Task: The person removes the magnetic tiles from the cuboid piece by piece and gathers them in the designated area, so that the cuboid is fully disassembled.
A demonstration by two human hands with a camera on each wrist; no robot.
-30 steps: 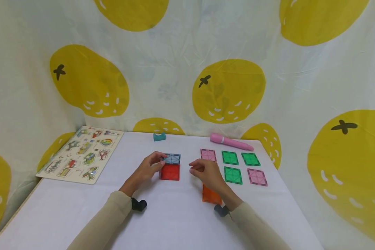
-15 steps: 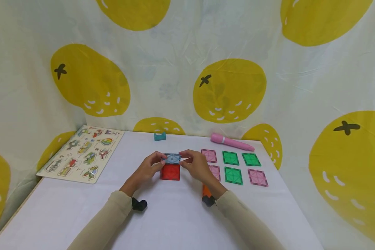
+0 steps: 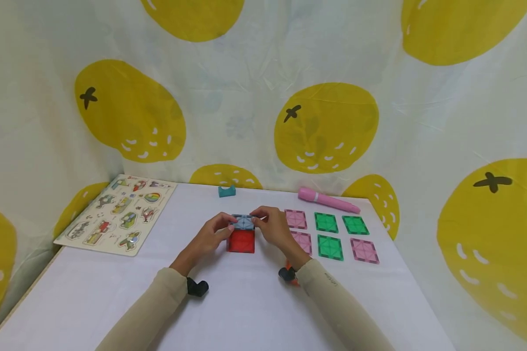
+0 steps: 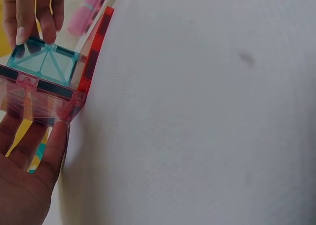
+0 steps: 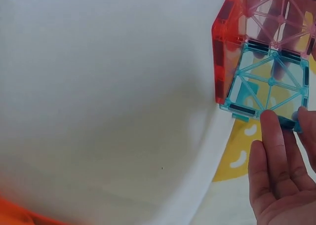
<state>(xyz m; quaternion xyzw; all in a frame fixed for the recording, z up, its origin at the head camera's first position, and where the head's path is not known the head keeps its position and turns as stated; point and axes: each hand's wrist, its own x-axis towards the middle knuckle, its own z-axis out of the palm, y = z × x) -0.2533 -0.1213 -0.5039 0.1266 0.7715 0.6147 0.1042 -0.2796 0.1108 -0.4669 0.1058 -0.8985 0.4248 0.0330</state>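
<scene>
Several magnetic tiles form a small joined structure at mid-table. Its red tile (image 3: 240,242) stands towards the person, and a light blue tile (image 3: 244,223) meets the red one's upper edge. A see-through pink tile (image 4: 29,94) makes the left side in the left wrist view. My left hand (image 3: 210,236) holds the structure at that pink side, fingers showing through the plastic. With thumb and fingers, my right hand (image 3: 273,227) pinches the free right edge of the blue tile, clearest in the right wrist view. Any back side is hidden.
Loose pink tiles (image 3: 364,250) and green tiles (image 3: 330,247) lie to the right. An orange tile (image 5: 22,215) lies near the right wrist. Behind are a pink marker-shaped stick (image 3: 328,200) and a teal arch block (image 3: 227,191). A picture puzzle board (image 3: 118,217) lies at left.
My right hand has moved left, from above the loose tiles to the blue tile's right edge, and now pinches it. My left hand stays at the structure's left side.
</scene>
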